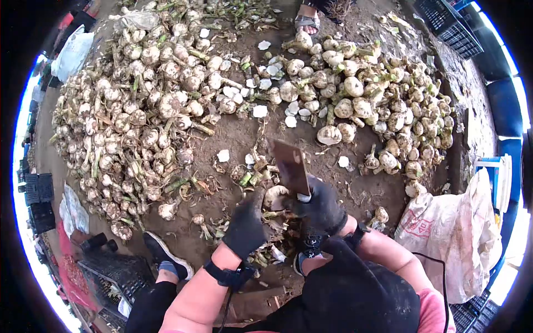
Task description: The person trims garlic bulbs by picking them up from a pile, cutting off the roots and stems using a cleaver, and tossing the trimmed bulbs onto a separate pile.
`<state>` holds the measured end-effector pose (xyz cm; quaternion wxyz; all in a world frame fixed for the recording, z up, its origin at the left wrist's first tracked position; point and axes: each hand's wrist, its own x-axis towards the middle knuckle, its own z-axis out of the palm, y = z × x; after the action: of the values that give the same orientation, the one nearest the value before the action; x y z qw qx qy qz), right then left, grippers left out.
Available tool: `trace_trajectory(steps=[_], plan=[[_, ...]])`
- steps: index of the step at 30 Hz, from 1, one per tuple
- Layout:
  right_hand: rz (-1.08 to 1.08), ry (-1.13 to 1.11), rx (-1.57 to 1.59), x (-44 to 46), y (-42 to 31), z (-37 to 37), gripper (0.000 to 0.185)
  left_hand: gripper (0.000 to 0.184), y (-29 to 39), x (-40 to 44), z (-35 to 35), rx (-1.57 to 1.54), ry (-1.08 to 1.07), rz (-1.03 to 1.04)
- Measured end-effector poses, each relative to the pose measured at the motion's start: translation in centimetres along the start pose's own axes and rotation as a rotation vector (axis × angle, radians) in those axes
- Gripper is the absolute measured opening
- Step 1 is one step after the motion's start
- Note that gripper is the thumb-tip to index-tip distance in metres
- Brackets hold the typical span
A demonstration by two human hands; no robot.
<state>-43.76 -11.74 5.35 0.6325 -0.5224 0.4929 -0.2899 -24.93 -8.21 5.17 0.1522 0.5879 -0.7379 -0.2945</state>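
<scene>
Both my hands wear dark gloves. My right hand (320, 208) grips a cleaver (290, 166), its broad rectangular blade raised and pointing away from me. My left hand (245, 226) is closed on a pale, round bulb-like vegetable (276, 197), close to the fingers of my right hand. The glove partly hides where the fingers meet it. Under my hands lie leafy trimmings (261, 258) and cut stalk pieces (247, 178). Flat white slices (223, 156) are scattered on the soil ahead.
A large heap of untrimmed bulb vegetables (139, 119) lies at left, another heap (400, 114) at right. Beside my right arm stands a white woven sack (452, 233). Black crates (114, 272) sit at lower left. Another person's foot (307, 20) shows at the top.
</scene>
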Motion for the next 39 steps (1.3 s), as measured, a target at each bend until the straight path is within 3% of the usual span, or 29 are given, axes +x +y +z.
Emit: trace_trajectory(steps=[2, 3, 4, 6, 8, 10, 12, 13, 14, 15, 16, 18, 19, 21, 22, 23, 25, 27, 28, 30, 31, 32, 33, 34, 35, 36, 38, 39], plan=[[-0.291, 0.033, -0.139, 0.0, 0.4, 0.9, 0.031, 0.051, -0.9, -0.2, 1.2, -0.87, -0.047, -0.145], [-0.217, -0.047, 0.028, 0.0, -0.3, 0.8, 0.027, 0.056, -1.2, -0.2, 1.4, -1.089, -0.121, -0.239], [-0.213, -0.045, 0.03, 0.4, 0.0, 0.4, 0.027, 0.056, -1.6, -0.6, 1.5, -1.089, -0.124, -0.242], [0.022, -0.035, -0.219, 1.5, 0.5, -1.3, 0.014, 0.053, -1.7, -1.3, 1.4, -0.733, -0.113, -0.18], [-0.087, -0.07, -0.289, 1.7, 0.4, -2.1, 0.015, 0.047, -0.8, -1.8, 1.1, -0.537, -0.083, -0.172], [-0.084, -0.164, -0.586, 1.2, 0.6, -2.3, 0.02, 0.035, 0.3, -1.9, -0.2, -0.992, -0.074, -0.255], [-0.026, -0.246, -0.84, 0.2, 4.9, -4.5, 0.023, 0.032, 0.2, -1.1, -1.1, -1.1, -0.06, -0.273], [0.067, -0.119, -0.436, -0.4, 4.3, -4.1, 0.022, 0.03, 0.1, -0.9, -1.5, -1.153, -0.053, -0.282], [0.176, -0.01, -0.029, -1.1, 2.1, -3.1, 0.021, 0.032, 0.0, -0.7, -1.3, -0.895, 0.041, -0.12], [0.202, -0.011, -0.243, -1.3, -0.7, -2.8, 0.024, 0.047, -1.9, -0.9, 0.9, -0.827, 0.039, -0.179], [0.064, -0.023, 0.162, -1.7, 1.8, -2.4, 0.032, 0.068, -2.0, -0.8, 2.6, -1.033, 0.077, -0.163], [0.142, -0.157, -0.082, -1.4, -0.9, 0.0, 0.037, 0.075, 0.2, -1.5, 1.8, -1.084, -0.053, -0.122], [0.18, -0.112, -0.07, -1.3, -1.2, 0.5, 0.038, 0.079, 1.2, -1.7, 1.4, -1.106, -0.119, -0.102], [0.268, -0.193, 0.445, -1.3, 2.0, -2.9, 0.034, 0.075, -0.1, -3.3, 3.1, -1.298, -0.226, -0.096], [0.249, -0.078, 0.437, -1.2, 3.1, -5.3, 0.031, 0.072, -1.3, -4.1, 2.8, -1.315, -0.286, -0.107], [0.229, 0.036, 0.423, -1.0, 4.2, -7.7, 0.028, 0.06, -2.3, -5.4, 0.7, -0.982, -0.248, -0.264], [0.066, 0.499, 0.013, -0.2, -0.5, -10.7, 0.023, 0.045, -6.5, -8.2, 1.0, -0.468, 0.136, -0.412], [-0.149, 0.762, -0.381, 1.3, -0.7, -18.6, 0.018, 0.044, -9.8, -9.8, 0.7, -0.484, 0.345, -0.573], [-0.403, 0.835, -0.825, 1.4, -2.1, -18.5, 0.02, 0.044, -11.4, -10.5, 0.6, -0.497, 0.455, -0.646], [-0.33, 0.789, -0.722, 1.1, 0.0, -21.1, 0.023, 0.054, -16.0, -11.3, 2.0, 0.147, 0.341, -0.662], [-0.259, 0.74, -0.456, 1.1, 1.4, -19.9, 0.026, 0.054, -18.1, -11.9, 3.3, 0.172, 0.217, -0.676], [-0.264, 0.72, -0.433, 1.2, 2.2, -17.2, 0.027, 0.054, -20.0, -12.8, 4.6, 0.195, 0.096, -0.701], [-0.269, 0.7, -0.41, 1.3, 2.9, -14.5, 0.029, 0.045, -21.5, -13.2, 4.8, 0.027, 0.27, -0.552], [-0.274, 0.681, -0.387, 1.4, 3.6, -11.8, 0.031, 0.045, -21.1, -13.5, 3.1, 0.033, 0.279, -0.573], [-0.163, 0.53, -0.511, 0.4, 4.0, -10.3, 0.037, 0.034, -19.8, -13.5, 0.5, -0.004, 0.357, -0.506], [-0.258, 0.457, -0.649, -0.2, 3.5, -8.9, 0.039, 0.023, -19.3, -13.8, -1.3, -0.044, 0.432, -0.43], [-0.271, 0.432, -0.737, -0.9, 3.8, -7.6, 0.036, 0.021, -18.7, -16.5, -8.0, -0.052, 0.498, -0.541], [-0.283, 0.424, -0.725, -1.1, 4.6, -7.6, 0.036, 0.022, -19.0, -18.2, -10.8, 0.228, 0.601, -0.485]])
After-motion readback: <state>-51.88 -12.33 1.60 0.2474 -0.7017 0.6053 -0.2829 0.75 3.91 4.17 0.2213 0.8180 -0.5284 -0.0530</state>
